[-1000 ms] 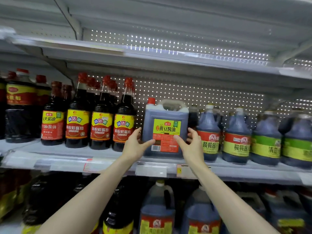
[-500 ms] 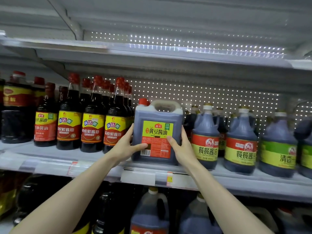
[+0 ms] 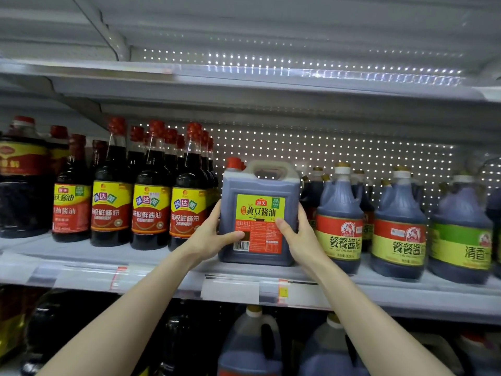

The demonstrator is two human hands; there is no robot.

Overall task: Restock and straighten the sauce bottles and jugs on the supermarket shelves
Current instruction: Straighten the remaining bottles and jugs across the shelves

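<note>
A square soy sauce jug [image 3: 259, 194] with a red cap, a top handle and a yellow-and-red label stands upright on the middle shelf [image 3: 162, 270], near its front edge. My left hand [image 3: 210, 234] grips its left side, thumb across the front. On the right side my right hand [image 3: 296, 236] holds it, thumb on the label. Tall dark bottles with red caps [image 3: 151, 202] stand in rows just left of the jug. Round jugs with red-and-yellow labels [image 3: 339, 221] stand just to its right.
A green-labelled jug [image 3: 461, 240] sits at the far right, and big dark bottles [image 3: 23, 183] at the far left. Price-tag strips [image 3: 230, 291] line the shelf's front edge. More jugs [image 3: 249, 346] fill the shelf below. The shelf above [image 3: 244, 82] hangs close over the bottle tops.
Both hands have closed in from the jug's front corners to grip its sides. The jug now sits nearer the shelf's front edge, and the view has drawn closer.
</note>
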